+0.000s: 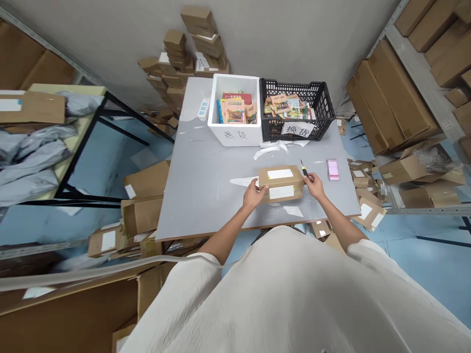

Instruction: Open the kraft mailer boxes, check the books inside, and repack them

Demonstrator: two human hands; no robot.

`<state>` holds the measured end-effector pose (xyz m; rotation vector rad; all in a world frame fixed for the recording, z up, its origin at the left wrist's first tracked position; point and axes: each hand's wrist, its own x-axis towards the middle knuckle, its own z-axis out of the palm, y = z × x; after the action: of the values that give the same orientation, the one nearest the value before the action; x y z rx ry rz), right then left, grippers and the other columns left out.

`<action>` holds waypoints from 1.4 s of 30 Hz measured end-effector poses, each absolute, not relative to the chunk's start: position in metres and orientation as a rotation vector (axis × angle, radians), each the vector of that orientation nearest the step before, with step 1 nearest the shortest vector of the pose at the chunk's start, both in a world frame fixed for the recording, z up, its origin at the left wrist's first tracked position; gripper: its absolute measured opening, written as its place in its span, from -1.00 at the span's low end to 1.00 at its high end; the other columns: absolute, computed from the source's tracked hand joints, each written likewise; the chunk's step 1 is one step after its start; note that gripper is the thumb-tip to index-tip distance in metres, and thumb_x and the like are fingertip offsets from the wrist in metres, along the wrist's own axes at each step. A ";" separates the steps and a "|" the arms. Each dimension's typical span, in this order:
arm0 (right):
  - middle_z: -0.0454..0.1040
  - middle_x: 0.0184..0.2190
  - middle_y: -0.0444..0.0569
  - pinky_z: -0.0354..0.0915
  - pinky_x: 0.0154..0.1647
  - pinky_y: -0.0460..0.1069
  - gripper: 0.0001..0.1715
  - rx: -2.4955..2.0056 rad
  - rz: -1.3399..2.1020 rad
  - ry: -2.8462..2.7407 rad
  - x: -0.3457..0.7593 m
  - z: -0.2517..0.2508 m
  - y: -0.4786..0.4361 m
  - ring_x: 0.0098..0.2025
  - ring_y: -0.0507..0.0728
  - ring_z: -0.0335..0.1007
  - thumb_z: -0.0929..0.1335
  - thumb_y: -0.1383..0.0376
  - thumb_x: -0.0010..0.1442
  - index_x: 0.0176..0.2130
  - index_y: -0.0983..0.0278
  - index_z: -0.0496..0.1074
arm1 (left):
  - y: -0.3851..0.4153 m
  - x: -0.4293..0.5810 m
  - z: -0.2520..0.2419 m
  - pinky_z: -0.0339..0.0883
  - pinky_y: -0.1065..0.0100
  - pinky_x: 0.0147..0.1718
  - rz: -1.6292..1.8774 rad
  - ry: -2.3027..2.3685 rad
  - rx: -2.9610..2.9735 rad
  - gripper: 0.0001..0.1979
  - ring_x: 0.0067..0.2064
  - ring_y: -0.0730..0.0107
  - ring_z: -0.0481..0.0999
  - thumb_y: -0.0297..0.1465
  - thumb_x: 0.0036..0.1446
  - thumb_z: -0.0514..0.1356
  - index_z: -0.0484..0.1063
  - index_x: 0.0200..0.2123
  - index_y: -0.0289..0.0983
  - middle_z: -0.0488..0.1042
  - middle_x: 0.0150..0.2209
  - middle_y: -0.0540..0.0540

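Your left hand [253,194] is clamped on the left end of the brown carton [281,182], thumb on its near face, while your right hand [314,185] closes round the dark handle of a cutter [304,170], blade pointing away from you. That carton lies between your two hands near the front edge of the grey table [206,191], its right end just beside your right fingers, though whether they touch it you cannot tell
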<state>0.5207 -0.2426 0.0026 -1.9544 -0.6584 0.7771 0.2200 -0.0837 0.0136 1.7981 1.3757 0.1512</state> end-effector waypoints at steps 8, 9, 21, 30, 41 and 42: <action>0.71 -0.15 0.04 0.55 0.09 0.19 -0.30 -1.927 0.773 -0.717 0.523 0.003 -0.226 -0.04 0.29 0.65 0.40 -0.33 0.29 0.03 0.16 0.48 | -0.072 0.226 0.011 0.48 0.12 0.08 0.178 1.425 1.758 -0.29 0.09 -0.03 0.67 0.00 0.43 0.24 0.30 0.49 -0.19 0.69 -0.06 -0.17; 0.71 -0.10 0.07 0.56 0.10 0.20 -0.28 -1.911 0.773 -0.717 0.522 0.002 -0.222 -0.01 0.30 0.65 0.39 -0.35 0.28 0.03 0.16 0.48 | -0.070 0.228 0.010 0.48 0.12 0.09 0.195 1.437 1.735 -0.30 0.11 -0.02 0.67 -0.04 0.44 0.24 0.27 0.50 -0.20 0.69 -0.03 -0.18; 0.66 0.18 0.18 0.48 0.32 0.29 -0.12 -1.908 0.747 -0.974 0.525 0.015 -0.200 0.20 0.38 0.56 0.33 -0.39 0.36 0.22 0.19 0.61 | -0.058 0.248 -0.003 0.38 -0.05 0.38 0.357 1.358 1.897 -0.34 0.38 -0.09 0.48 -0.37 0.32 0.29 0.32 0.47 -0.17 0.47 0.38 -0.29; 0.76 0.02 -0.01 0.42 0.10 0.07 -0.44 -2.041 0.977 -1.565 0.523 0.076 -0.162 0.02 0.28 0.62 0.30 -0.08 0.55 0.16 0.14 0.72 | -0.084 0.240 -0.008 0.35 0.02 0.19 0.306 1.149 2.410 -0.62 0.28 -0.03 0.49 -0.47 0.52 0.10 0.60 0.22 -0.10 0.60 0.25 -0.24; 0.76 -0.02 0.06 0.26 -0.07 0.00 -0.51 -2.079 0.909 -2.142 0.492 0.099 -0.108 0.00 0.25 0.59 0.27 0.05 0.62 0.06 0.16 0.75 | -0.088 0.243 -0.004 0.33 0.00 0.24 0.319 1.092 2.446 -0.55 0.33 -0.04 0.46 -0.50 0.50 0.10 0.58 0.30 -0.09 0.61 0.23 -0.26; 0.76 -0.03 0.06 0.26 -0.07 0.01 -0.51 -2.087 0.900 -2.153 0.491 0.100 -0.106 0.00 0.26 0.59 0.27 0.05 0.62 0.06 0.16 0.75 | -0.089 0.243 -0.003 0.32 -0.01 0.25 0.315 1.090 2.441 -0.54 0.34 -0.04 0.46 -0.50 0.50 0.09 0.57 0.31 -0.09 0.61 0.24 -0.26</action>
<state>0.4906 -0.1065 0.1000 -2.0871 -2.1532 0.9002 0.2427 -0.0887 -0.0030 2.4412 1.0900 0.3153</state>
